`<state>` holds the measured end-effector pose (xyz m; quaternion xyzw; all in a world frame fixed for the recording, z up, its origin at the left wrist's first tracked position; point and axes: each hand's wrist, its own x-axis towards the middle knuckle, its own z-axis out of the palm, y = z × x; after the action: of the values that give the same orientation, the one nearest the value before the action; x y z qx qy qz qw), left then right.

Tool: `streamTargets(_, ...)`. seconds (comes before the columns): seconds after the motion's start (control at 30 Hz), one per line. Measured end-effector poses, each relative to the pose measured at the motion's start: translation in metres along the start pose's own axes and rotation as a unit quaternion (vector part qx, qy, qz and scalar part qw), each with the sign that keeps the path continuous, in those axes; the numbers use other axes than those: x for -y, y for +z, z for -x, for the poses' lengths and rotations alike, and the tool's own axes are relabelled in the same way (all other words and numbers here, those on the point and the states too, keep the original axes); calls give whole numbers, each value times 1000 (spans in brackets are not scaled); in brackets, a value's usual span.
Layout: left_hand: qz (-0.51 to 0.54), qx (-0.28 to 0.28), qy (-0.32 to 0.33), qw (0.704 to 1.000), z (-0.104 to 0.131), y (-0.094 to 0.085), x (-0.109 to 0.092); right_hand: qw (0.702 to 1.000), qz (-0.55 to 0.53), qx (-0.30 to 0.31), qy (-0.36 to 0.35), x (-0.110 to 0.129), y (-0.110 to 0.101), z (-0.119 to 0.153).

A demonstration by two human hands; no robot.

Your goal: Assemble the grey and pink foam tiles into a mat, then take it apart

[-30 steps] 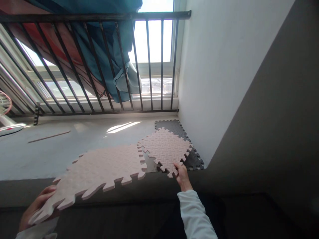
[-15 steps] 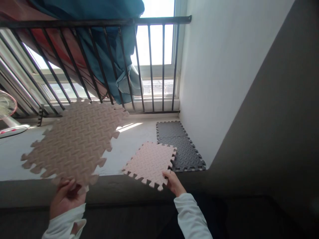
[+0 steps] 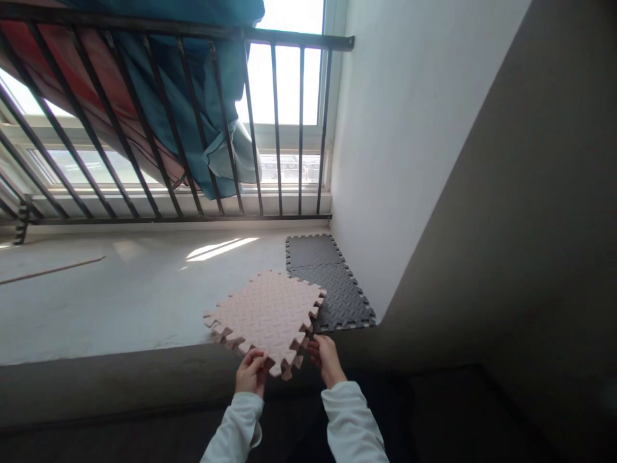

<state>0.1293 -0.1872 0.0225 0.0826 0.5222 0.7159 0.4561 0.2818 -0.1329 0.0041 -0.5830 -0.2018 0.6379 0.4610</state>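
Two beige foam mat tiles with interlocking teeth lie one over the other, tilted, in front of me. The upper foam mat tile (image 3: 267, 308) shows its diamond-plate texture and covers most of the lower foam mat tile (image 3: 288, 372), whose teeth peek out below. My left hand (image 3: 251, 372) pinches the near edge of the upper one, thumb on top. At the right-hand edge of the pair, my right hand (image 3: 328, 359) has its fingers curled against the teeth of the lower one. Just behind lie two joined dark grey foam mat tiles (image 3: 340, 296), partly covered.
The tiles are over a pale ledge (image 3: 144, 308) with a front drop-off. A black metal railing (image 3: 183, 218) runs along the back, before a window and a blue-and-red curtain (image 3: 193, 116). A white wall (image 3: 385, 128) rises at right. A thin stick (image 3: 53, 269) lies left.
My left hand has brought its beige tile right, over the other one. My right hand has shifted its fingers to the tile's side edge. The view has turned left-out, and the fan is gone from sight.
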Motion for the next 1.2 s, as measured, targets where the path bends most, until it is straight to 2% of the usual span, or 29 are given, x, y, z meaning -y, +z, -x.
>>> streamTargets(0.13, -1, 11, -14, 1000, -6, -9, 25, 1000, 1, -5, -20, -2, 0, -3)
streamTargets(0.2, -55, 15, 3, 998, -10, -16, 32, 999, 9, -5, -30, -3, 1, -5)
streamTargets(0.27, -139, 32, 50, 989, -11, -24, 35, 999, 22, -3, -40, -5, 2, -6)
streamTargets(0.33, -244, 51, 124, 960, -11, -31, 35, 998, 36, -1, -52, -8, 4, -8)
streamTargets(0.43, -377, 46, 227, 897, -6, -41, 34, 996, 57, 3, -75, -10, 6, -10)
streamTargets(0.53, -420, 37, 259, 869, -1, -47, 37, 992, 76, 1, -99, -12, 7, -11)
streamTargets(0.7, -428, 31, 269, 862, 0, -51, 42, 987, 102, -5, -123, -12, 5, -13)
streamTargets(0.9, -464, 36, 288, 837, -1, -48, 42, 981, 122, -15, -148, -12, 3, -13)
streamTargets(1.2, -434, 26, 269, 859, 0, -42, 42, 972, 146, -23, -184, -9, 4, -11)
